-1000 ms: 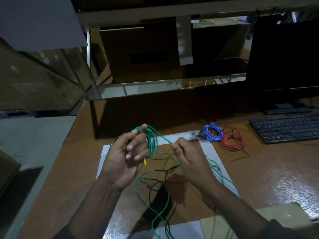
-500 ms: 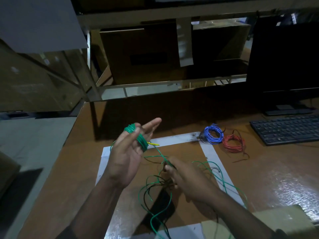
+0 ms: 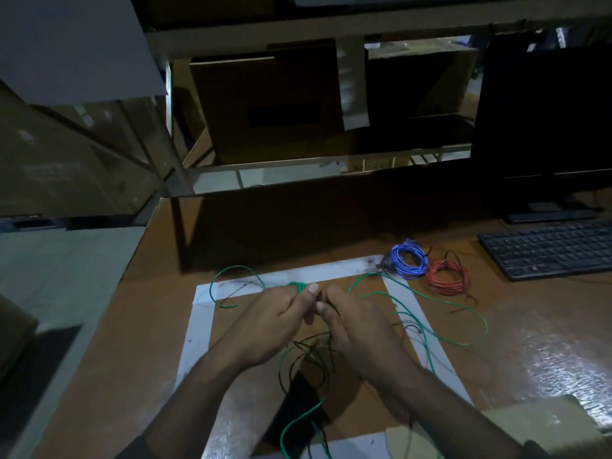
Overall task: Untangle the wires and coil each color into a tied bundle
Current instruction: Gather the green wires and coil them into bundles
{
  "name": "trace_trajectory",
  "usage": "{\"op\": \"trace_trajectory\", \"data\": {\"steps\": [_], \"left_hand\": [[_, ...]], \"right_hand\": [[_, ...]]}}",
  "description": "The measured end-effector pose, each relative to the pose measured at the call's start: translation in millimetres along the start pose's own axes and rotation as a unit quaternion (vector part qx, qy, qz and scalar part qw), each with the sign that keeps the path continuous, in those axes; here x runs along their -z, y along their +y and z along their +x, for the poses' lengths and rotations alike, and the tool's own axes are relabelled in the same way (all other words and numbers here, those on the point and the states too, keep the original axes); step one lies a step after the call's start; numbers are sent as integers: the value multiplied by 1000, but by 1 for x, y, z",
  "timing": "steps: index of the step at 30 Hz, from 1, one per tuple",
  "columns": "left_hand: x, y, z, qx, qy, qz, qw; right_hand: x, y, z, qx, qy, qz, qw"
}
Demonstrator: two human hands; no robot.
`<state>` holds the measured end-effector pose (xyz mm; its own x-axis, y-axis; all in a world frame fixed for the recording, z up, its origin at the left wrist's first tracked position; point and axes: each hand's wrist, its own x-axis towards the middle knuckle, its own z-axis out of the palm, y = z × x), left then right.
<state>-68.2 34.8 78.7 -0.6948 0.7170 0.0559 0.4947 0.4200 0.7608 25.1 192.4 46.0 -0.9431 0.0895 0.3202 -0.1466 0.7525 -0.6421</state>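
My left hand (image 3: pixel 268 323) and my right hand (image 3: pixel 354 326) meet fingertip to fingertip over the taped square on the desk. The left hand grips a small coil of green wire (image 3: pixel 299 287). Loose green wire loops out left (image 3: pixel 228 276) and trails right (image 3: pixel 440 304) across the tape. My right hand pinches the wire beside the coil; black wire (image 3: pixel 308 356) tangles below the hands. A coiled blue bundle (image 3: pixel 409 263) and a coiled red bundle (image 3: pixel 447 276) lie at the back right.
White tape (image 3: pixel 198 323) frames a square on the brown desk. A black keyboard (image 3: pixel 549 248) and a dark monitor (image 3: pixel 543 111) stand at the right. A cardboard piece (image 3: pixel 543 422) lies at the near right. Shelving with boxes rises behind the desk.
My left hand has dropped from raised and open-palmed to low over the desk, closed on the green coil. My right hand has come up to meet it. Green wire has spread out to the right.
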Motion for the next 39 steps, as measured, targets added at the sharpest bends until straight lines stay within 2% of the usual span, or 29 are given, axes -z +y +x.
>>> {"op": "trace_trajectory", "data": {"steps": [2,4,9,12,15,17,19,23,26,28,31,34,36,39], "left_hand": [[0,-3,-2,28,-49,-108,993],[1,-4,-6,42,-89,-265,959],[10,-2,-9,34,-82,-523,848],[17,3,-8,21,-86,-647,757],[26,2,-4,-25,-129,-738,662],[30,2,-2,-45,-153,-765,624],[32,5,-3,-54,-137,-784,603],[37,13,-4,-65,-2,-787,614],[39,20,1,-79,116,-734,664],[39,23,5,-93,131,-685,710],[37,16,9,-102,119,-641,752],[32,11,12,-116,139,-576,797],[25,9,14,-104,162,-473,860],[14,7,14,-76,161,-274,945]], "right_hand": [[0,2,-3,2,-3,-17,1000],[2,3,-6,-9,-4,-10,1000],[2,10,-6,-35,-9,5,999],[-2,18,-6,-51,1,37,998],[-6,21,-5,-60,13,38,997],[-9,24,-4,-61,18,42,997],[-10,27,-4,-55,19,50,997],[-7,21,-4,-67,52,73,994],[-2,15,-7,-75,62,90,991],[1,11,-9,-64,72,122,988],[3,5,-8,-54,88,169,980],[2,1,-5,-64,45,194,978],[0,-1,-5,-61,9,167,984],[1,-4,-3,-38,13,162,986]]}}
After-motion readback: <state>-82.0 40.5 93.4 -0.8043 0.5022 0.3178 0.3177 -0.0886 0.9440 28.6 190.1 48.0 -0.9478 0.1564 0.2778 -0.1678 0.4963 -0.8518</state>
